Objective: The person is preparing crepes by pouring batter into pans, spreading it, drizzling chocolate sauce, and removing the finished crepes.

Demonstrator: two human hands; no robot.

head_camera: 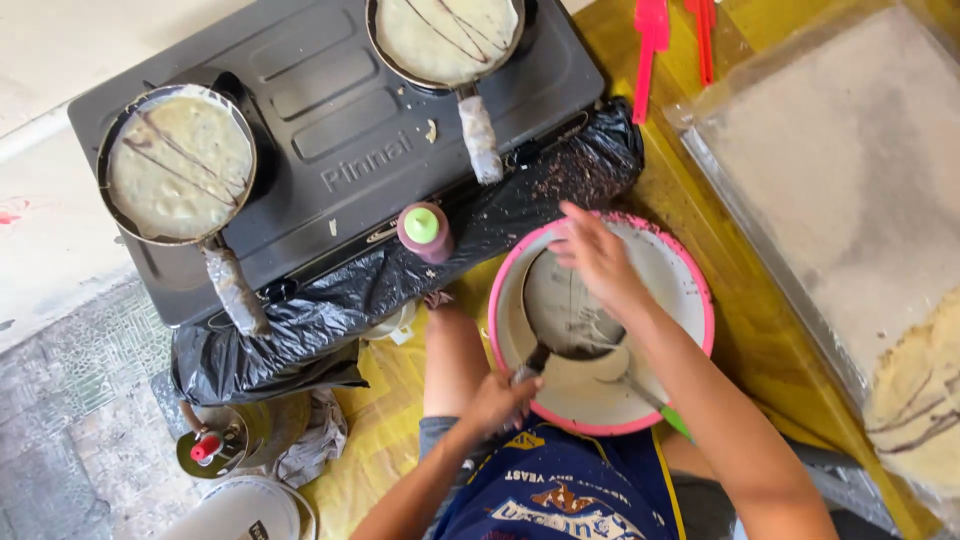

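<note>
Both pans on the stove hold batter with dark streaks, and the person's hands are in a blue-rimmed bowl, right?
Not quite. The head view shows the bowl has a pink rim, not blue. Both pans do hold streaked batter, and the left hand and right hand are at the bowl.

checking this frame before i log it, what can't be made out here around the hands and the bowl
All in the head view:
- Left hand: it closes on a dark tool at the pink-rimmed bowl; the fingers hide the handle, so the tool's kind is unclear.
- Right hand: motion blur hides whether it touches the bowl's rim.
- Green-handled utensil: the right forearm covers its handle end.
- Tray: cut off by the right edge.
</note>
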